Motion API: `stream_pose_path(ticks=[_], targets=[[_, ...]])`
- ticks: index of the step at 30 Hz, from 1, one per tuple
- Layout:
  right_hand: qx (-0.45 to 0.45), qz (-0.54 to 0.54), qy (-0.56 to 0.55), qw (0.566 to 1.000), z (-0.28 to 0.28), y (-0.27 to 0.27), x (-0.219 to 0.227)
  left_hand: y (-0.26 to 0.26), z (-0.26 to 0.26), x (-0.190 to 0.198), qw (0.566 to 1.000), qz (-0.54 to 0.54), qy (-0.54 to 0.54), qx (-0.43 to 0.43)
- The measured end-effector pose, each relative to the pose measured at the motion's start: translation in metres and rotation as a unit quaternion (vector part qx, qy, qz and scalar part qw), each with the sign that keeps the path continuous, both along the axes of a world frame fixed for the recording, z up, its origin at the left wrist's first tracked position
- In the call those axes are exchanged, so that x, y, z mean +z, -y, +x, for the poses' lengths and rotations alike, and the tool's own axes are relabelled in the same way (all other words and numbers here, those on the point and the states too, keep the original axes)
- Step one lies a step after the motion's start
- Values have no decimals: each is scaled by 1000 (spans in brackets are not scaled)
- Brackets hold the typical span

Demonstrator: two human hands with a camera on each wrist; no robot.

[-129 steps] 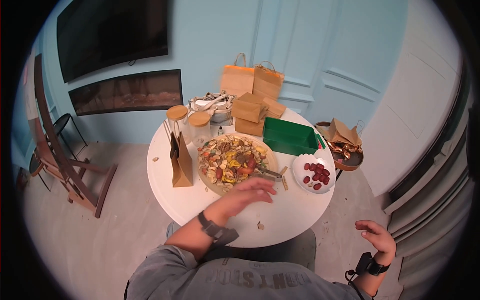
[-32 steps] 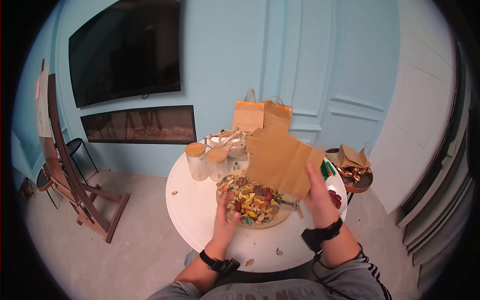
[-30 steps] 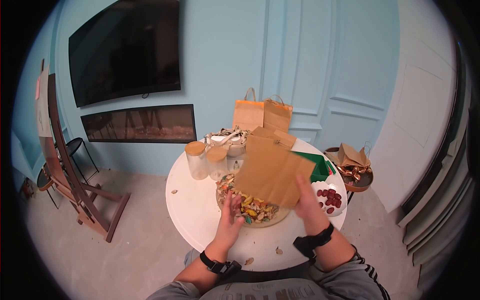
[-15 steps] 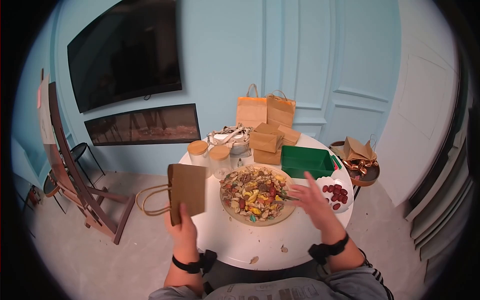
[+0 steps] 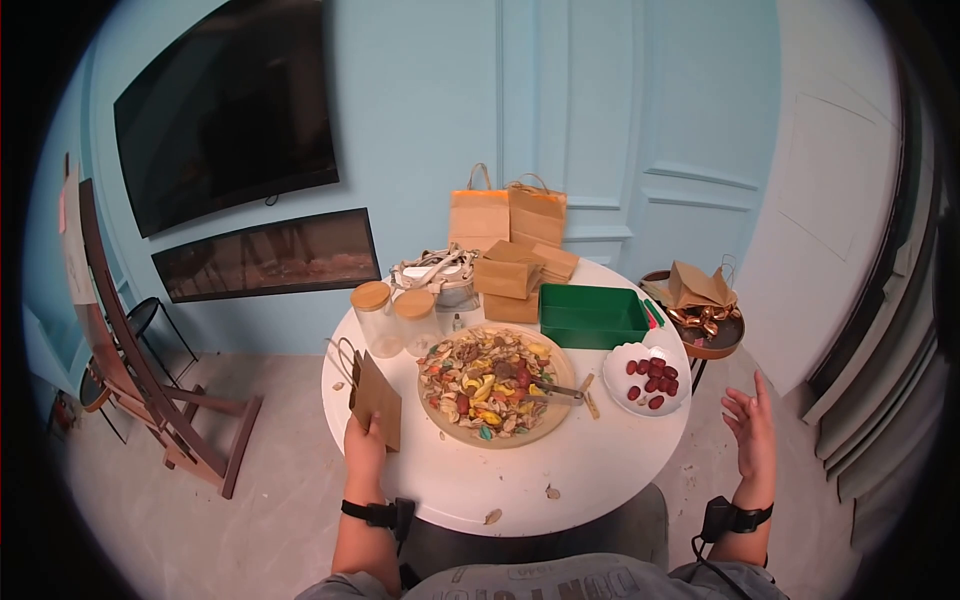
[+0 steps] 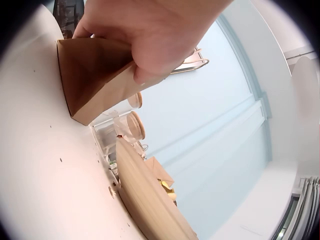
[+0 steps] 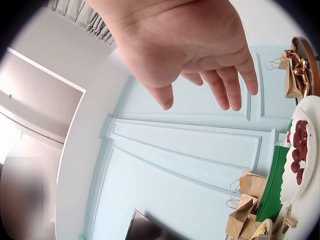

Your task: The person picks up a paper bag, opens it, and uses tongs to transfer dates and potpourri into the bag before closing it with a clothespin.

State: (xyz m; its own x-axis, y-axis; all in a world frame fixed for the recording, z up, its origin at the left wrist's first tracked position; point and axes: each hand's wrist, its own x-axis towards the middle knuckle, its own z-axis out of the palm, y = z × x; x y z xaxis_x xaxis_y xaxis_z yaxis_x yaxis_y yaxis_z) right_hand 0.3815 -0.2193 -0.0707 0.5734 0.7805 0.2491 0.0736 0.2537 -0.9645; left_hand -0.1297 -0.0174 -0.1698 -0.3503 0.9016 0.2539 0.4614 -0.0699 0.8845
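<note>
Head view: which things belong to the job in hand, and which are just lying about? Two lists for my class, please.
Likely part of the job:
small paper bag, gripped by the left hand
round tray of dried mix beside it

Seemingly just lying about:
loose leaf bits on the table
television
easel

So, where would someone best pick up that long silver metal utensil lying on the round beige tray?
Probably pinch its outer end, coming from the person's right: the long silver metal utensil lies with that end over the right rim of the round beige tray, clear of the colourful dried pieces. The right hand, open and holding nothing, seems best placed.
</note>
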Motion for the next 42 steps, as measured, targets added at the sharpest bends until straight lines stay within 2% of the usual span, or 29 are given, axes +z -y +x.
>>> stream_pose_path(ticks=[4,6,9,12,19,21,22,24,25,26,29,32,33,36,40,42], targets=[[-2,11,0,1000,5,7,2,2,-3,6,999,-25,25,-22],[4,25,-6,1000,7,9,1,1,-8,1,990,-12,117,-72],[9,25,-16,1000,5,12,1,2,-14,-4,986,5,130,-104],[13,20,-16,1000,1,16,1,-4,-27,-25,991,11,84,-104],[14,17,-1,1000,0,36,8,19,-35,-7,984,-37,57,-164],[21,26,6,999,1,44,9,32,-37,1,988,-84,17,-128],[20,23,6,1000,1,47,9,38,-40,7,988,-88,17,-129],[17,18,25,999,2,56,11,55,-47,16,990,-86,-54,-93],[17,11,24,999,1,60,10,61,-55,14,992,-41,-29,-116],[12,7,27,1000,0,63,10,69,-62,18,992,-48,-28,-115],[16,-5,26,1000,-4,66,7,102,-74,34,995,-35,-83,-36],[26,-12,8,1000,-15,63,-4,127,-86,38,999,-12,-34,-13],[44,-16,3,999,-18,60,-9,134,-87,35,1000,24,-18,7],[77,-32,-6,996,-32,45,-23,153,-91,30,1000,17,3,-2],[143,-82,-17,986,-53,25,-44,175,-70,31,1000,22,-17,7],[202,-99,36,974,-61,17,-52,180,-64,30,999,6,-32,-20]])
